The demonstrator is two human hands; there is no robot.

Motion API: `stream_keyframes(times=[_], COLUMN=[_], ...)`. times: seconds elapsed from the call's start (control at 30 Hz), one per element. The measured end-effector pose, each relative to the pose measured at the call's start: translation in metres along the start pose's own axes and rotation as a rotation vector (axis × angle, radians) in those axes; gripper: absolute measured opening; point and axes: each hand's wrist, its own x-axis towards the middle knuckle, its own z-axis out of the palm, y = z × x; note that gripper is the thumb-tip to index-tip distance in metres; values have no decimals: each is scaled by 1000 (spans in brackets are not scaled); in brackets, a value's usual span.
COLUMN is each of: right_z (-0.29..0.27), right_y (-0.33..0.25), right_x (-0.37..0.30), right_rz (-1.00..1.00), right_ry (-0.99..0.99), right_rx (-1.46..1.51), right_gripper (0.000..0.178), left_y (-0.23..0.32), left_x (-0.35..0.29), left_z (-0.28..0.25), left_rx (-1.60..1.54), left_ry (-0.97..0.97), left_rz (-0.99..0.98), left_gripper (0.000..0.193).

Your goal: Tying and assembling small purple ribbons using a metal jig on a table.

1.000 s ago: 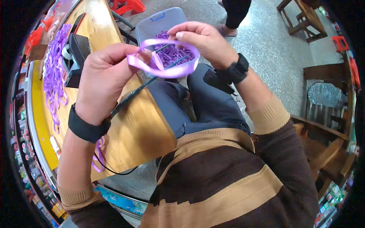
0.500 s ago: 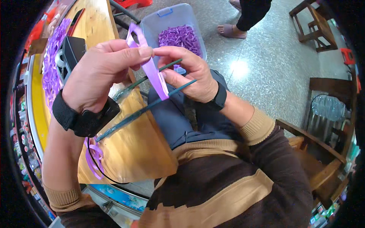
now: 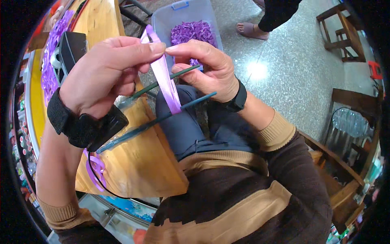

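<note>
A shiny light purple ribbon [image 3: 165, 79] is looped around two thin rods, a dark green rod [image 3: 187, 72] and a blue-green rod [image 3: 199, 100]. Both rods stick out past the wooden table's edge, with clear wrapping around their lower parts. My left hand [image 3: 109, 71] pinches the ribbon's upper end between thumb and fingers. The index fingertip of my right hand [image 3: 213, 69] meets my left thumb tip at the ribbon. Its thumb is apart from that finger, beside the green rod, and I see nothing gripped there.
Below my hands, a clear plastic bin [image 3: 162, 24] holds many purple ribbon pieces [image 3: 193, 33]. The wooden table [image 3: 142, 171] carries a loose purple ribbon [image 3: 95, 173], a black box-like device [image 3: 73, 53] and a purple ribbon heap [image 3: 53, 65]. Another person's foot [image 3: 252, 30] and wooden stools are beyond.
My right thumb has moved up off the lower part of the ribbon toward its index finger. My left hand keeps its pinch, and the view has shifted slightly.
</note>
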Motion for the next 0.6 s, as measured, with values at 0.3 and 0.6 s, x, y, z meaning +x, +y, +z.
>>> stream_keyframes(times=[0.3,0.6], right_z=[-3,1], right_y=[3,6], right_x=[22,22], right_rz=[-148,-122], right_ry=[-157,-147], right_rx=[-51,-86], right_gripper=[31,37], left_y=[2,-4], left_x=[4,3], left_z=[-1,-6], left_rx=[-10,-10], left_ry=[-19,6], left_rz=[-70,-5], left_gripper=[21,16])
